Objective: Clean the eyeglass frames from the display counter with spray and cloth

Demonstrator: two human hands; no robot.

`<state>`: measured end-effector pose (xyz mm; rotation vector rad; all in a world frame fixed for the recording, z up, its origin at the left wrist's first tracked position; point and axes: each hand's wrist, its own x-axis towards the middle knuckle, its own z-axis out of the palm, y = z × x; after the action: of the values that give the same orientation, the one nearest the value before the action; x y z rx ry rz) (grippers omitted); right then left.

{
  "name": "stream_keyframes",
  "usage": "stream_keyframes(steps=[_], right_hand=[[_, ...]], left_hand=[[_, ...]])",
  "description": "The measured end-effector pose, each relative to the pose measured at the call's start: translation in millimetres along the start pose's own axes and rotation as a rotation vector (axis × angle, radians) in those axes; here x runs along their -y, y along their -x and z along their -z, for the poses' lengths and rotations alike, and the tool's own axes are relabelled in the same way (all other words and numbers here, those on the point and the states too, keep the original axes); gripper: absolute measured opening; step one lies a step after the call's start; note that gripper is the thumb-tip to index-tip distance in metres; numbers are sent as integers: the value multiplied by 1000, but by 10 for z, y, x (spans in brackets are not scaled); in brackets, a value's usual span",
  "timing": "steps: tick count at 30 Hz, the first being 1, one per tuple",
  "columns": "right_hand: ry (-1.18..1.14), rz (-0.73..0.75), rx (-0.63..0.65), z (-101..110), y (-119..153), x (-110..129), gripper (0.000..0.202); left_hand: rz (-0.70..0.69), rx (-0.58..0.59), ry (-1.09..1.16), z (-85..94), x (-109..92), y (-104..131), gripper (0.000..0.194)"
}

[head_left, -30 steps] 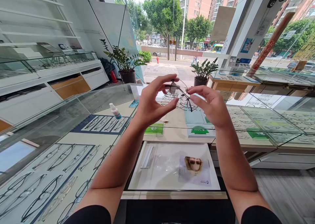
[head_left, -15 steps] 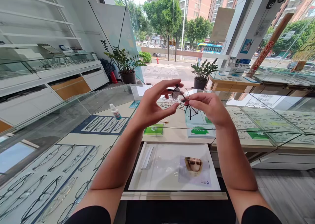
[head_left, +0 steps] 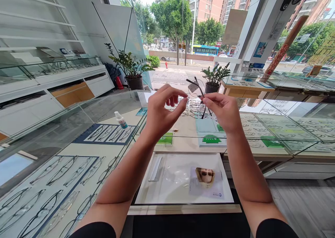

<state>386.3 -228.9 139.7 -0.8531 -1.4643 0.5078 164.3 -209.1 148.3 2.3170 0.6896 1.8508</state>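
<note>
Left grip (head_left: 166, 110) now narrower and off the glasses (head_left: 200, 90), these in the right grip (head_left: 225, 111) alone.

Grips: 2 (1 left grip (head_left: 163, 110), 1 right grip (head_left: 223, 111)). Held glasses (head_left: 193, 87): 1 pair. Spray bottle (head_left: 121, 120): 1. Small blue tray (head_left: 80, 138): 1, containing 4 pairs of glasses (head_left: 115, 133). Other glasses (head_left: 42, 212) on the desk (head_left: 86, 151): many; overlap and reflections prevent an exact count. Open drawer (head_left: 170, 193): 1, containing 1 portrait card (head_left: 206, 182) and 1 white strip (head_left: 156, 169). Green cards (head_left: 167, 139): at least 3. Potted plants (head_left: 131, 67): 2. Black sleeves (head_left: 93, 230): 2. Slanted red post (head_left: 284, 50): 1. Outdoors: 1 bus (head_left: 205, 50) and 1 red hydrant (head_left: 166, 65).
</note>
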Motion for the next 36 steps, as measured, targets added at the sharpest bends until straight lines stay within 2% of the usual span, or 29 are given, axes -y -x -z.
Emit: stream_keyframes(steps=[3, 7, 10, 14, 17, 19, 20, 22, 24, 26, 28, 30, 36], right_hand=[[122, 137, -50, -127, 62, 54, 13], [311, 278, -103, -283, 125, 90, 14], [389, 294, -88, -354, 146, 121, 16], [449, 231, 27, -310, 108, 191, 17], [448, 180, 54, 14, -57, 22, 19], [507, 127, 5, 420, -200, -308, 24], [577, 51, -15, 664, -252, -532, 28], [806, -247, -34, 1169, -271, -1033, 33], [1069, -579, 21, 1604, -156, -1506, 42], [1125, -688, 57, 1892, 49, -1871, 46], [1152, -717, 85, 2026, 260, -2118, 50], [1174, -725, 104, 2052, 406, -2279, 57], [1215, -757, 151, 2028, 464, -2522, 68]], left_hand=[[200, 110, 75, -113, -92, 26, 37], [350, 83, 158, -257, -83, 35, 46], [414, 36, 216, -313, 1, 14, 46], [450, 6, 213, -361, 130, -20, 38], [467, 75, 133, -409, 206, -27, 30], [463, 145, 54, -445, 246, -27, 26], [454, 185, 9, -467, 264, -32, 24], [428, 268, -82, -525, 300, -57, 22], [405, 363, -168, -621, 343, -112, 21], [381, 464, -257, -776, 403, -196, 23], [348, 576, -355, -992, 488, -301, 26], [313, 697, -452, -1258, 597, -417, 30], [203, 958, -643, -2133, 996, -700, 36]])
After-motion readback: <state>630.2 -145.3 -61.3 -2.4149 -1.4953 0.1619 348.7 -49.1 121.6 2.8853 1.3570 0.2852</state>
